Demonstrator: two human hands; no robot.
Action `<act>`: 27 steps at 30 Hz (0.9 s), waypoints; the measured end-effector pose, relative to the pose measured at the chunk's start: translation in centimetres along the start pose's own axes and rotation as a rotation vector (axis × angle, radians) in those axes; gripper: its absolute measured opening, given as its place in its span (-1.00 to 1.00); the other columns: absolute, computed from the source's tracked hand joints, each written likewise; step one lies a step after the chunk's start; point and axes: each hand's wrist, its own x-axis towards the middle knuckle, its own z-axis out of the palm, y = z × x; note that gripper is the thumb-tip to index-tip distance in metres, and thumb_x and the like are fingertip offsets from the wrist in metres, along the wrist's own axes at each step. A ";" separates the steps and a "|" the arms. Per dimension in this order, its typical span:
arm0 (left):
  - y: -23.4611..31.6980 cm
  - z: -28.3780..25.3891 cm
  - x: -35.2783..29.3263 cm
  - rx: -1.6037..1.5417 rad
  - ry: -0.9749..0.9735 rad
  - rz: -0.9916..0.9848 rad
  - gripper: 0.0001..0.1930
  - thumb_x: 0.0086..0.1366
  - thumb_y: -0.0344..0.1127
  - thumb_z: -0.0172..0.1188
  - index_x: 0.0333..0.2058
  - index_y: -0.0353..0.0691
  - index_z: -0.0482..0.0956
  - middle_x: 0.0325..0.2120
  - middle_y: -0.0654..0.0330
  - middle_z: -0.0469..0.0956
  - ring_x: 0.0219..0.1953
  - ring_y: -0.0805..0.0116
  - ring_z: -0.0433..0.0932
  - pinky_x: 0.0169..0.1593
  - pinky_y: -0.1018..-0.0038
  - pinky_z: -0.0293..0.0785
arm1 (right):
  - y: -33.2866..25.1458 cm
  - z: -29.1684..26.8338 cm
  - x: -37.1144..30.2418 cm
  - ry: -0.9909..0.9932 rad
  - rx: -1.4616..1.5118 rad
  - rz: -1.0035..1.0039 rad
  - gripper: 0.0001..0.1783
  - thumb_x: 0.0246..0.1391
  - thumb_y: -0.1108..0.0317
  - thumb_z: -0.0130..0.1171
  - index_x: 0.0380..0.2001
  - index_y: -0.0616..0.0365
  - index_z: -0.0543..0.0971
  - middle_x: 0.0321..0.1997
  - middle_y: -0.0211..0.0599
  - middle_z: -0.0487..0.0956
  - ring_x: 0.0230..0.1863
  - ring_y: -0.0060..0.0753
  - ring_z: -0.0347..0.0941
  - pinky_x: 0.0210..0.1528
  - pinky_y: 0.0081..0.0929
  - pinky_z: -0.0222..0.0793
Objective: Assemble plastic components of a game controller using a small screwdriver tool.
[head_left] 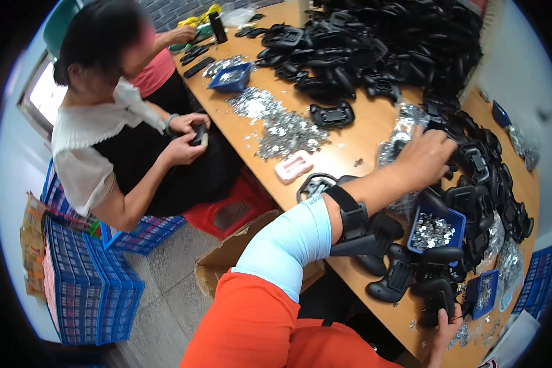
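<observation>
My left hand [424,154] is stretched across the table, over a clear plastic bag [405,126] and the edge of a heap of black game controllers [474,161]. Its fingers are bent down and somewhat apart, with the fingertips partly hidden; I see nothing held in it. Low on the right, my right hand [448,328] grips a black game controller [437,300] by its lower end. More controllers [391,281] lie close beside that one. Between my hands sits a blue tray [416,236] filled with small metal pieces.
A large pile of black controllers [374,46] covers the far side. Loose silvery pieces [291,135] spread beside a pink-white block [294,167]. Another blue tray [486,291] stands at right. A co-worker [138,141] sits left, holding a dark part, near blue crates [92,288].
</observation>
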 end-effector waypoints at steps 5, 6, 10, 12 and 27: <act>4.3 -6.2 -3.3 -0.103 0.213 0.117 -0.66 -0.01 -0.39 0.33 -0.21 -0.19 0.50 -0.32 0.15 0.48 -0.12 0.14 0.48 0.05 0.17 0.28 | -1.1 0.8 0.2 0.065 -0.021 -0.041 -0.84 0.14 0.33 0.19 -0.28 0.15 0.47 -0.39 -0.55 0.44 -0.37 -0.72 0.31 -0.31 -0.70 0.27; 5.0 -7.4 -4.2 -0.119 0.273 0.127 -0.66 -0.03 -0.42 0.34 -0.22 -0.20 0.51 -0.32 0.15 0.48 -0.12 0.14 0.49 0.05 0.19 0.29 | -1.0 0.5 0.4 0.048 -0.029 -0.052 -0.84 0.14 0.33 0.19 -0.28 0.15 0.47 -0.39 -0.55 0.44 -0.37 -0.72 0.31 -0.31 -0.70 0.27; 6.0 -11.4 -8.2 -0.180 0.326 0.104 -0.67 -0.05 -0.45 0.34 -0.24 -0.22 0.51 -0.30 0.12 0.49 -0.13 0.10 0.49 0.04 0.22 0.32 | -3.5 1.1 -0.1 0.028 -0.138 0.063 -0.90 0.20 0.35 0.14 -0.31 0.11 0.47 -0.36 -0.52 0.48 -0.39 -0.72 0.36 -0.37 -0.70 0.29; 6.2 -13.3 -10.2 -0.214 0.349 0.085 -0.67 -0.05 -0.46 0.34 -0.25 -0.23 0.51 -0.29 0.11 0.50 -0.13 0.08 0.49 0.04 0.22 0.33 | -3.2 1.3 0.2 0.061 -0.134 0.008 -0.90 0.21 0.35 0.13 -0.34 0.10 0.46 -0.40 -0.53 0.48 -0.41 -0.72 0.35 -0.39 -0.69 0.28; 6.9 -17.2 -17.5 -0.319 0.279 -0.046 -0.72 0.07 -0.42 0.29 -0.22 -0.22 0.49 -0.25 0.08 0.49 -0.11 0.03 0.48 0.01 0.22 0.36 | -1.7 0.9 0.0 0.183 -0.196 -0.018 -0.91 0.19 0.31 0.16 -0.34 0.04 0.49 -0.51 -0.60 0.48 -0.66 -0.79 0.25 -0.69 -0.73 0.02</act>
